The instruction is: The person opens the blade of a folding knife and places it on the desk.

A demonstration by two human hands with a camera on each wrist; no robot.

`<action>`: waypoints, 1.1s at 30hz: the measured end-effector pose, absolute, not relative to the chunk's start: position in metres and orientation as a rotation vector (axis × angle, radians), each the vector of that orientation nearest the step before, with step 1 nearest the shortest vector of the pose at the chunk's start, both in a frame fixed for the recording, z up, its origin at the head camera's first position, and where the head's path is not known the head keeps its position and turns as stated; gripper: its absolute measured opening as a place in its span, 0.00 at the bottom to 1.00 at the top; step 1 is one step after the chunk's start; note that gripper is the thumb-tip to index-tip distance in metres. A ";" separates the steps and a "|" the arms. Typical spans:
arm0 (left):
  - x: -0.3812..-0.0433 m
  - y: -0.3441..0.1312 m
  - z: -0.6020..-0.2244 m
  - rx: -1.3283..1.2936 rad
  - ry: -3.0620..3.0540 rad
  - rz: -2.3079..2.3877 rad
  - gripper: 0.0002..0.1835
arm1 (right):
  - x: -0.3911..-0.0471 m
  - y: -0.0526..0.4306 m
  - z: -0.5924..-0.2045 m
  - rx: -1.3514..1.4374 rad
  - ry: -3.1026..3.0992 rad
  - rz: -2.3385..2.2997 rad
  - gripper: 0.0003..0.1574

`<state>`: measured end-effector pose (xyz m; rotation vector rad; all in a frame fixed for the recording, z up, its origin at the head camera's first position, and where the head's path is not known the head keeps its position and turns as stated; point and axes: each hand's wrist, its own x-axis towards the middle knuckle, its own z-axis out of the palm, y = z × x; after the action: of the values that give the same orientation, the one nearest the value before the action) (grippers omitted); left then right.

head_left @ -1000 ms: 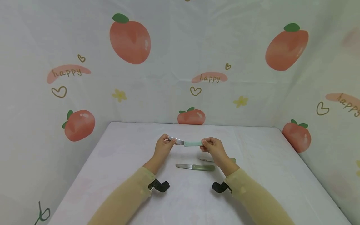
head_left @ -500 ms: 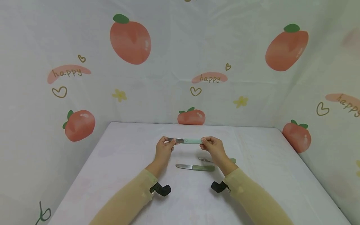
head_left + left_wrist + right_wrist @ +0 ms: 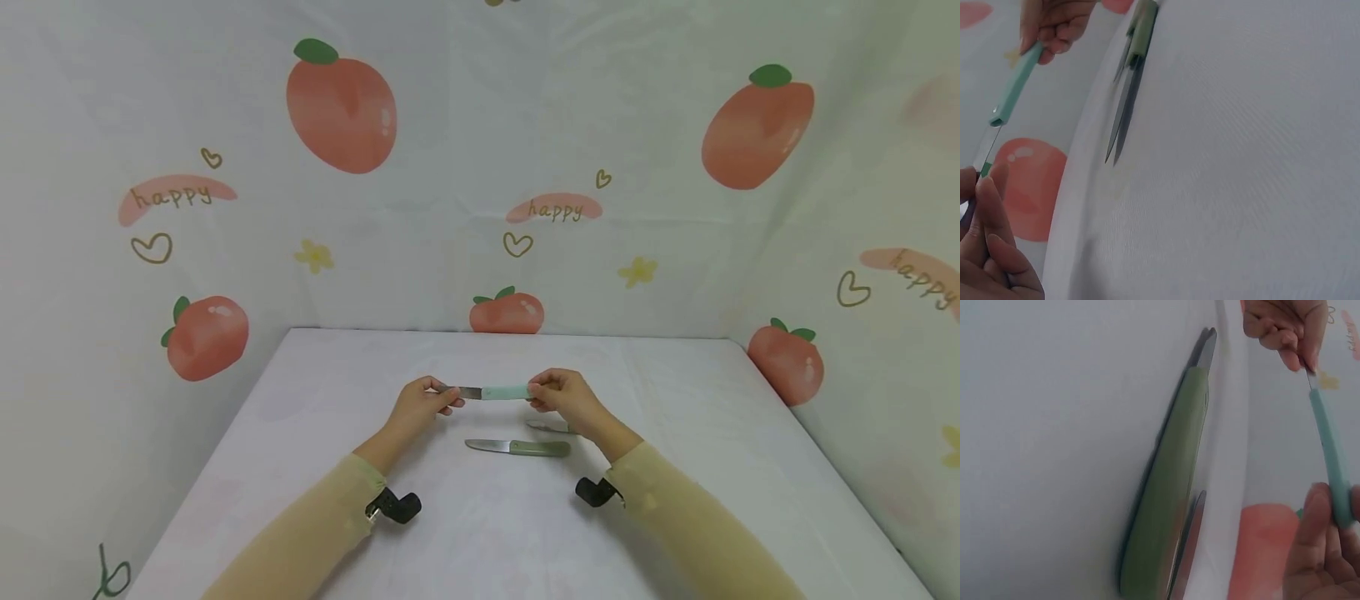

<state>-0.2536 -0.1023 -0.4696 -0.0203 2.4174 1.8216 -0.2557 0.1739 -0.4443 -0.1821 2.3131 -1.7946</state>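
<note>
A folding-style knife with a mint handle (image 3: 505, 392) is held level above the table, its blade (image 3: 470, 393) pointing left. My left hand (image 3: 420, 406) pinches the blade near its tip, which the fingers cover. The butt of the handle is pinched between thumb and fingers of my right hand (image 3: 567, 396). In the right wrist view the mint handle (image 3: 1330, 450) runs between both hands. Below, a knife with an olive-green handle (image 3: 542, 448) lies on the table, blade to the left. Behind it lies another knife (image 3: 549, 426), partly hidden by my right hand and wrist.
A white cloth covers the table (image 3: 480, 533). Behind it hangs a pale backdrop (image 3: 450, 250) printed with red fruit, hearts and flowers. Black wrist cameras are strapped at both sleeves, such as the left camera (image 3: 401, 507).
The mint-handled knife goes from tilted to roughly level, then shifts slightly down and left with both hands. My left forearm swings outward to the left. The knives on the table stay put.
</note>
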 end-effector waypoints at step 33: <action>-0.251 -0.145 -0.470 0.158 2.765 1.107 0.16 | -0.260 0.148 -0.454 -0.427 2.649 -1.074 0.05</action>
<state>-0.2513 -0.1455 -0.4700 0.1576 2.7647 1.1071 -0.2597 0.1475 -0.4545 -0.4273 2.6487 -1.0739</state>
